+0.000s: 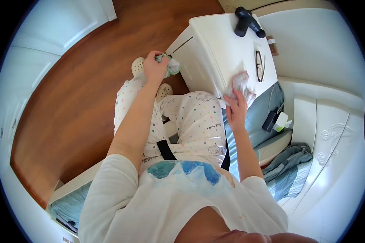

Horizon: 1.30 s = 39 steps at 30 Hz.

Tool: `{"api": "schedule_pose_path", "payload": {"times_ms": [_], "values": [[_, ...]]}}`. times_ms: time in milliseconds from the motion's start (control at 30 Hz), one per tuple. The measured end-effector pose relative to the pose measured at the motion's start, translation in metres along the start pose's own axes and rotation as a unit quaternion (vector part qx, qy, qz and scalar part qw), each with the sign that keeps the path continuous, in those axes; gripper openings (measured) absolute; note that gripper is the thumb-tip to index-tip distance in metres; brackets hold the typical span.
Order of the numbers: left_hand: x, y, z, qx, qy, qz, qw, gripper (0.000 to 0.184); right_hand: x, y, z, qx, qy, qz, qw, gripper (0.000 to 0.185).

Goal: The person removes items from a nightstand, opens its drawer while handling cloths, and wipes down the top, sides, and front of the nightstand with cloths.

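Note:
My left hand (155,67) is closed around a small crumpled cloth (173,67), white with green edging. It is above the floor, beside the white nightstand (215,40). My right hand (236,106) grips a second small cloth (241,83), whitish with a pinkish-red edge. That cloth is smeared by motion over the nightstand's near edge. Folds hide the exact kind of both cloths.
On the nightstand are a black massage gun (247,22) and eyeglasses (259,66). A bed with blue-grey bedding (267,101) holds a black object (269,120) and a rumpled grey-green cloth (290,156). White cabinet doors (40,56) stand left of the wooden floor (77,89).

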State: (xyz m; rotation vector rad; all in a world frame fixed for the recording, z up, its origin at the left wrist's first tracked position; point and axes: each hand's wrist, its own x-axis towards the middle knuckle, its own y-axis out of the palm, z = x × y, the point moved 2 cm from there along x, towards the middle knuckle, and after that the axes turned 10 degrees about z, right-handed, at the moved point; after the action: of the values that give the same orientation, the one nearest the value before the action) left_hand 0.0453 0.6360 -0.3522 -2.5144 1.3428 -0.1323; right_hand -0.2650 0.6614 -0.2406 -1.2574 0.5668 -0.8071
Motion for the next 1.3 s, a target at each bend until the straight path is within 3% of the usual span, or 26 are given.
{"api": "schedule_pose_path", "payload": {"times_ms": [167,233,300,367,433,500,533,567,633,667,733,767,833,867,967,1000,1067,1133,1167,1233,1300], "values": [[-0.019,-0.009,-0.011,0.021,-0.067,0.078,0.994,0.026,-0.075,0.001,-0.003,0.023,0.078,-0.044,0.996,0.037],[-0.027,-0.011,-0.013,0.016,-0.039,0.090,0.995,0.025,-0.103,0.008,-0.015,0.215,0.199,-0.051,0.955,0.035],[-0.037,-0.014,-0.018,0.010,-0.010,0.100,0.995,0.025,-0.123,0.008,-0.016,0.183,0.189,-0.104,0.959,0.031],[-0.051,-0.019,-0.024,0.001,0.018,0.114,0.993,0.023,-0.140,0.004,-0.017,0.260,0.295,-0.154,0.906,0.028],[-0.064,-0.023,-0.027,-0.002,0.035,0.123,0.992,0.023,-0.146,-0.007,-0.016,0.280,0.329,-0.162,0.887,0.027],[-0.077,-0.024,-0.025,-0.066,0.003,0.138,0.988,0.021,-0.147,-0.011,-0.021,0.392,0.344,-0.259,0.813,0.028],[-0.083,-0.024,-0.023,-0.149,-0.046,0.155,0.976,0.020,-0.144,-0.018,-0.018,0.413,0.381,-0.266,0.783,0.030],[-0.090,-0.025,-0.022,-0.143,-0.039,0.157,0.976,0.020,-0.137,-0.026,-0.015,0.419,0.380,-0.273,0.778,0.030],[-0.108,-0.027,-0.021,-0.401,-0.239,0.186,0.865,0.021,-0.119,-0.039,-0.006,0.679,0.256,-0.356,0.589,0.037],[-0.115,-0.030,-0.025,-0.393,-0.231,0.192,0.869,0.021,-0.115,-0.042,-0.004,0.683,0.252,-0.364,0.581,0.037],[-0.129,-0.033,-0.046,-0.452,-0.276,0.230,0.816,0.016,-0.104,-0.042,0.001,0.804,0.247,-0.307,0.444,0.047],[-0.133,-0.036,-0.059,-0.445,-0.268,0.236,0.821,0.016,-0.099,-0.043,0.004,0.808,0.239,-0.315,0.437,0.047],[-0.147,-0.042,-0.103,-0.519,-0.309,0.287,0.744,0.014,-0.086,-0.043,0.019,0.862,0.191,-0.260,0.391,0.046],[-0.152,-0.044,-0.120,-0.514,-0.303,0.288,0.749,0.014,-0.082,-0.043,0.025,0.887,0.142,-0.227,0.375,0.050],[-0.165,-0.040,-0.162,-0.535,-0.219,0.371,0.726,0.018,-0.068,-0.043,0.045,0.896,0.152,-0.200,0.366,0.054],[-0.172,-0.035,-0.172,-0.518,-0.184,0.393,0.737,0.018,-0.066,-0.042,0.055,0.886,0.151,-0.171,0.403,0.058],[-0.183,-0.024,-0.182,-0.497,-0.144,0.411,0.751,0.018,-0.064,-0.027,0.068,0.885,0.165,-0.132,0.415,0.058],[-0.191,-0.019,-0.191,-0.335,0.003,0.429,0.839,0.015,-0.063,-0.026,0.088,0.879,0.164,-0.079,0.442,0.057],[-0.192,-0.021,-0.191,-0.334,0.007,0.429,0.839,0.015,-0.064,-0.030,0.095,0.879,0.159,-0.079,0.442,0.057],[-0.193,-0.025,-0.193,-0.187,0.070,0.396,0.896,0.013,-0.065,-0.039,0.104,0.812,0.063,-0.024,0.580,0.053],[-0.195,-0.031,-0.195,-0.158,0.094,0.366,0.913,0.010,-0.065,-0.030,0.102,0.831,0.086,-0.007,0.549,0.054]]}}
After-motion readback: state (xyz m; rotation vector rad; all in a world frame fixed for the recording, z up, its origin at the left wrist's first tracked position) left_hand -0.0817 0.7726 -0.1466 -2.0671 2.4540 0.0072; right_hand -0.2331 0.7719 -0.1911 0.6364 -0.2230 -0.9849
